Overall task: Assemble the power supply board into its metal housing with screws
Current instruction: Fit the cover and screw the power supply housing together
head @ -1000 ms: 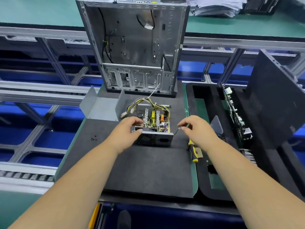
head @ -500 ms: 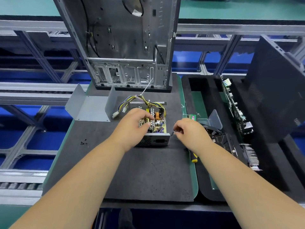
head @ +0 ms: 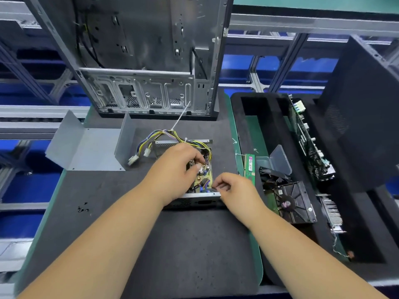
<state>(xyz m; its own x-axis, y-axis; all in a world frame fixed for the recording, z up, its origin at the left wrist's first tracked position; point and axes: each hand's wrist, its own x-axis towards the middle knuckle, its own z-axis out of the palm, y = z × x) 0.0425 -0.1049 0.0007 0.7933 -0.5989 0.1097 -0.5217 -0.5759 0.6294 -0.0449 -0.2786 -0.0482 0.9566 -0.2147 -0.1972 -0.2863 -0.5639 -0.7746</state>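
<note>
The power supply board (head: 204,180), green with small components, lies inside its open metal housing (head: 194,200) on the dark foam mat. A yellow, black and blue wire bundle (head: 172,134) comes out of the housing's far side. My left hand (head: 174,169) lies over the board, fingers and thumb curled onto its components. My right hand (head: 235,190) is at the housing's front right corner, thumb and forefinger pinching something small that looks like a screw. Much of the board is hidden by my left hand.
A bent grey metal cover (head: 90,147) lies to the left, with loose black screws (head: 83,209) nearer me. An open PC case (head: 140,61) stands behind. At the right, a black foam tray (head: 244,126) holds a RAM stick (head: 249,167), boards and a black side panel (head: 362,115).
My left hand moved from the housing's front left corner up onto the board. My right hand moved left to the housing's front right corner. The view shifted forward and downward.
</note>
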